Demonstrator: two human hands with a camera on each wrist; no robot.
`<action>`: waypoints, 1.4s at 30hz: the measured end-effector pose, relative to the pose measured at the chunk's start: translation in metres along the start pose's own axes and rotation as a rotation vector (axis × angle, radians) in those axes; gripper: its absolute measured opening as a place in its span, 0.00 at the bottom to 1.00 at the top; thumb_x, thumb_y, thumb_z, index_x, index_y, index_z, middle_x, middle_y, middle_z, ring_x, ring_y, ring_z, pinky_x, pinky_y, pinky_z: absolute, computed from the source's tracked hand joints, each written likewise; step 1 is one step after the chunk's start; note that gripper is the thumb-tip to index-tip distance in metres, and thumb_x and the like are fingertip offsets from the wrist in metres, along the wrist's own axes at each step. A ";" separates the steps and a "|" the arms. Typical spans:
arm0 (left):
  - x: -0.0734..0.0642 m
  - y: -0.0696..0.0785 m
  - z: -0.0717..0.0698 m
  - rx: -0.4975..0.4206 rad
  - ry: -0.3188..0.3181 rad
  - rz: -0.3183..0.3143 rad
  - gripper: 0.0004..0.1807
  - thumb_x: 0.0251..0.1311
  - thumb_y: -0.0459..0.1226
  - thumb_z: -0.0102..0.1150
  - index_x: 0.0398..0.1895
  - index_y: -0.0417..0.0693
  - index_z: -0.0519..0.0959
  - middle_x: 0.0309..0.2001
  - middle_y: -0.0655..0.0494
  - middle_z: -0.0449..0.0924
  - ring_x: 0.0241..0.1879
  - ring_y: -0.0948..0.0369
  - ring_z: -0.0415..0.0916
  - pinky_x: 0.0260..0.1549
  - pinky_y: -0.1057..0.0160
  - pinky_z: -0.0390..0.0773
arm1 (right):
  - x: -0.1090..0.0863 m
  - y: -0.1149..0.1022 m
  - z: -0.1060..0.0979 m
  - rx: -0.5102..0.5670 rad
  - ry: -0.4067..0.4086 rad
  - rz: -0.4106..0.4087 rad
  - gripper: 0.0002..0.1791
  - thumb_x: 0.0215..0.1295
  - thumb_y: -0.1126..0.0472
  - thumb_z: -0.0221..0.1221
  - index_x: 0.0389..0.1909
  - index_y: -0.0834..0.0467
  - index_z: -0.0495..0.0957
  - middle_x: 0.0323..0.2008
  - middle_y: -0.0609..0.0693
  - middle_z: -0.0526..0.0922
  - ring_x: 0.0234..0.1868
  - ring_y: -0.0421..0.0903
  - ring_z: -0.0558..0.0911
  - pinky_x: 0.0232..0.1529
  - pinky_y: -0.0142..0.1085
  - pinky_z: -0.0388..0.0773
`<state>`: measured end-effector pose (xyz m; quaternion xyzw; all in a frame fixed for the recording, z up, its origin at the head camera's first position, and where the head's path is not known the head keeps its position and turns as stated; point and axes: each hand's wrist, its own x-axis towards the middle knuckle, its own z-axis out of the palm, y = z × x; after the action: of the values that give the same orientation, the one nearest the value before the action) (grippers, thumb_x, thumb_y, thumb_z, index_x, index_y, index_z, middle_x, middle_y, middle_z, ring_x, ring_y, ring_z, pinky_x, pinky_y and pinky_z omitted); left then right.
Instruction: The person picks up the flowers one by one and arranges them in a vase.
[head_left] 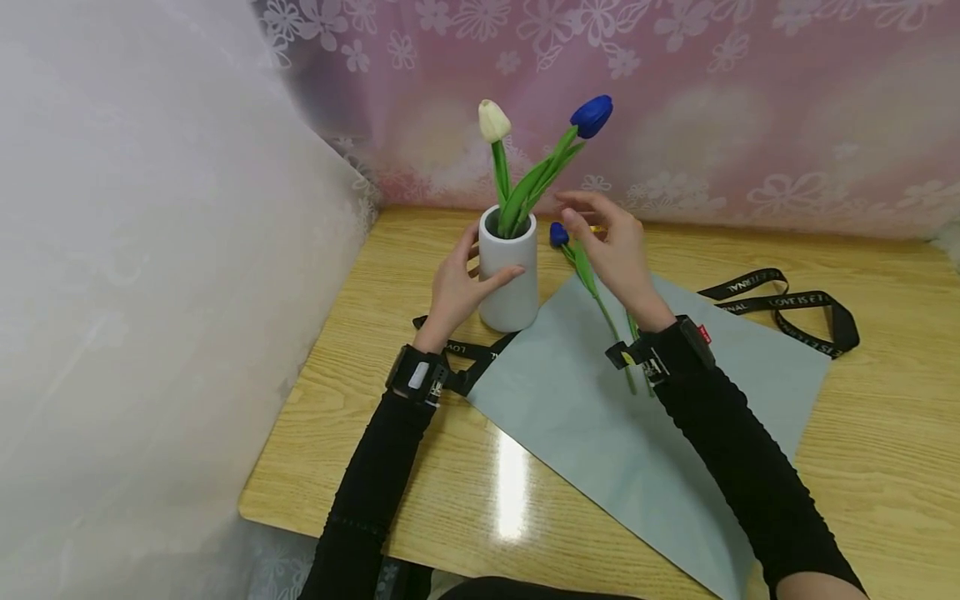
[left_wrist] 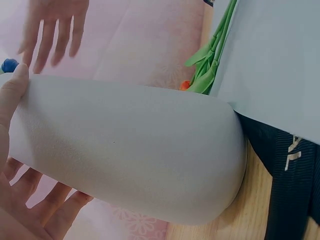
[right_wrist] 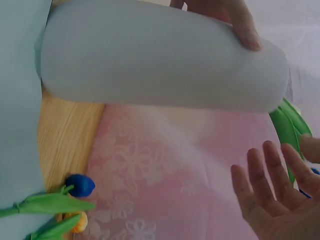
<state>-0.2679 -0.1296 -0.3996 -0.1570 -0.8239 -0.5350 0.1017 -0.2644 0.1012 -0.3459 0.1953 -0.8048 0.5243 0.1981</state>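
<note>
My left hand (head_left: 457, 287) grips a white cylindrical vase (head_left: 510, 292) from its left side, thumb across the front and fingers behind. The vase stands upright at the left of the table, touching a corner of the grey sheet. A white tulip (head_left: 494, 122) and a blue tulip (head_left: 592, 117) stand in it, the blue one leaning right. Just right of the vase's rim, my right hand (head_left: 618, 254) hovers with nothing in it, fingers loosely extended. Below it lie another blue tulip (head_left: 558, 235) and a yellow-orange tulip (right_wrist: 79, 223), the latter mostly hidden by the hand in the head view.
A grey-green sheet (head_left: 660, 467) covers the middle of the wooden table (head_left: 322, 450). Black lettered ribbon (head_left: 817, 308) loops at its right corner, and more black ribbon (head_left: 468, 350) lies near the vase base. A pink floral curtain (head_left: 675, 150) hangs behind the table.
</note>
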 end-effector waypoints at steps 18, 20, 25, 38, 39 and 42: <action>-0.001 0.000 -0.002 -0.031 0.004 -0.006 0.45 0.57 0.51 0.74 0.77 0.65 0.62 0.71 0.60 0.69 0.66 0.53 0.72 0.58 0.51 0.80 | -0.027 0.037 -0.047 -0.333 0.062 0.031 0.14 0.72 0.58 0.62 0.53 0.61 0.82 0.44 0.59 0.86 0.35 0.49 0.84 0.32 0.27 0.78; -0.001 0.000 -0.002 -0.024 0.007 -0.004 0.45 0.56 0.52 0.74 0.77 0.66 0.62 0.71 0.60 0.70 0.66 0.52 0.72 0.58 0.51 0.79 | -0.028 0.046 -0.046 -0.425 -0.070 0.081 0.15 0.72 0.58 0.62 0.54 0.61 0.81 0.45 0.60 0.85 0.36 0.56 0.84 0.32 0.36 0.79; -0.001 0.001 -0.001 -0.020 0.004 0.005 0.44 0.57 0.51 0.74 0.76 0.63 0.63 0.70 0.57 0.70 0.65 0.51 0.72 0.58 0.50 0.80 | -0.030 0.068 -0.040 -0.542 -0.354 0.221 0.17 0.73 0.59 0.62 0.55 0.64 0.80 0.44 0.63 0.85 0.38 0.59 0.83 0.37 0.49 0.78; -0.001 0.003 0.001 -0.019 -0.004 -0.003 0.45 0.57 0.50 0.74 0.77 0.62 0.62 0.70 0.55 0.70 0.66 0.52 0.72 0.58 0.52 0.79 | -0.027 0.096 -0.023 -0.577 -0.636 0.496 0.21 0.70 0.59 0.64 0.56 0.70 0.75 0.48 0.67 0.83 0.20 0.47 0.83 0.25 0.35 0.80; -0.001 0.003 0.001 -0.016 -0.005 -0.006 0.45 0.57 0.50 0.74 0.77 0.62 0.62 0.70 0.55 0.70 0.66 0.52 0.72 0.58 0.52 0.79 | -0.027 0.096 -0.022 -0.575 -0.640 0.501 0.22 0.70 0.59 0.64 0.56 0.70 0.75 0.48 0.66 0.83 0.20 0.46 0.83 0.25 0.35 0.81; -0.001 0.002 0.000 -0.014 -0.004 -0.010 0.45 0.57 0.50 0.74 0.77 0.63 0.62 0.70 0.54 0.70 0.66 0.52 0.72 0.58 0.51 0.79 | -0.028 0.095 -0.019 -0.554 -0.641 0.517 0.22 0.69 0.61 0.65 0.56 0.71 0.74 0.48 0.66 0.82 0.19 0.46 0.83 0.25 0.36 0.81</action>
<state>-0.2664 -0.1285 -0.3981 -0.1547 -0.8212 -0.5409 0.0960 -0.2884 0.1569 -0.4260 0.0808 -0.9564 0.2362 -0.1516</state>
